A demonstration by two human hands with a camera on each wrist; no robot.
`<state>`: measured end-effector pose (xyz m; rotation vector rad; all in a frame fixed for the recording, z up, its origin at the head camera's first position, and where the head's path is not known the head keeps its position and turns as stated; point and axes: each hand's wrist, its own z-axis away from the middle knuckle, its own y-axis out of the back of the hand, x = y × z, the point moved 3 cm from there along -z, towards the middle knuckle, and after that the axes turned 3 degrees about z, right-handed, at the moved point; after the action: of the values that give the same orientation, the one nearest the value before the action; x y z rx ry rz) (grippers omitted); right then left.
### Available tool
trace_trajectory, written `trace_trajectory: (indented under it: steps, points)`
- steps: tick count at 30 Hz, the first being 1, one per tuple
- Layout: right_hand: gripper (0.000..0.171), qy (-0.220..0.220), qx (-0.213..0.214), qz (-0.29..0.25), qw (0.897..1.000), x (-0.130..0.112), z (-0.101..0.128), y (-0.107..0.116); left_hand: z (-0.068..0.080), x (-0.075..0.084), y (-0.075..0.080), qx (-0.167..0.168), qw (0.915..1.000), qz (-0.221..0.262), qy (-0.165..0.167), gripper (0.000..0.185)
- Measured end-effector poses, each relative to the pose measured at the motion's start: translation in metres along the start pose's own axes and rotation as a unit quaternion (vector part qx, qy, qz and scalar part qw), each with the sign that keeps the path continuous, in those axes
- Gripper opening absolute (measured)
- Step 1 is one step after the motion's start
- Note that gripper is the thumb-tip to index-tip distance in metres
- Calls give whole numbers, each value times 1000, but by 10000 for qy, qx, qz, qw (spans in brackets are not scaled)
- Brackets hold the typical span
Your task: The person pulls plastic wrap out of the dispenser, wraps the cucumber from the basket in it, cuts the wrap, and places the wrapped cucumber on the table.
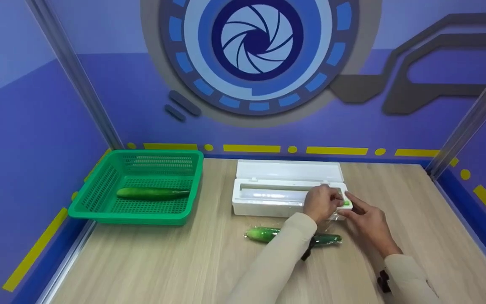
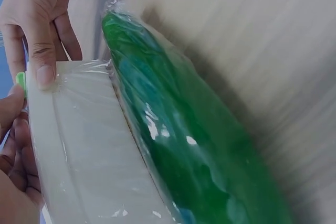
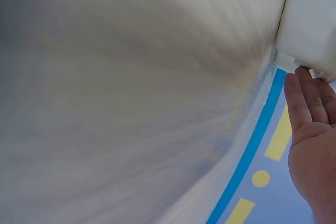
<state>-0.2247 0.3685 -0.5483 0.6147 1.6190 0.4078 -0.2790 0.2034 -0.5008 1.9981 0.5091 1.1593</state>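
Observation:
A white cling film box (image 1: pixel 268 207) lies with its lid raised at the back, a roll of film (image 1: pixel 272 194) inside. My left hand (image 1: pixel 321 203) reaches over its right part, thumb and fingers pinching the small green slider (image 2: pixel 21 81) at the edge. With my right hand (image 1: pixel 367 221) I grip the box's right end; the thumb presses on the front in the left wrist view. Clear film (image 2: pixel 94 69) covers the box's front face there. In front of the box lies a film-wrapped cucumber (image 1: pixel 262 234), partly hidden under my left forearm.
A green plastic basket (image 1: pixel 179 217) stands at the left, holding an unwrapped cucumber (image 1: pixel 152 194). The wooden table (image 1: pixel 154 261) is bounded by a printed purple back wall (image 1: pixel 112 84) and side panels.

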Motion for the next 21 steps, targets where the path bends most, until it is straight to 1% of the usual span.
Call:
trace_trajectory:
  steps: [2,7,9,12,14,17,19,21]
  points:
    - [71,-8,14,39,10000,-1,0,0,0,0,1,2,10000,-26,-70,4]
    - [69,58,86,125,9999,-2,-1,1,2,0,4,2,9989,-132,-460,3]
    - [67,128,97,186,9997,-2,-1,1,2,0,4,-68,9986,-140,-509,1]
    - [65,256,123,293,9992,-4,-3,1,3,0,4,-187,9992,-140,-328,6]
    - [64,317,123,309,9989,-5,-3,0,4,1,4,-176,9995,-194,-162,9]
    - [65,332,100,318,9989,-5,-3,-1,5,3,3,-139,9994,-308,73,6]
    - [66,306,77,330,9990,-4,-2,-1,6,5,3,-178,9988,-428,131,5]
    - [66,313,96,376,9988,-4,-2,0,6,7,3,-245,9979,-596,27,6]
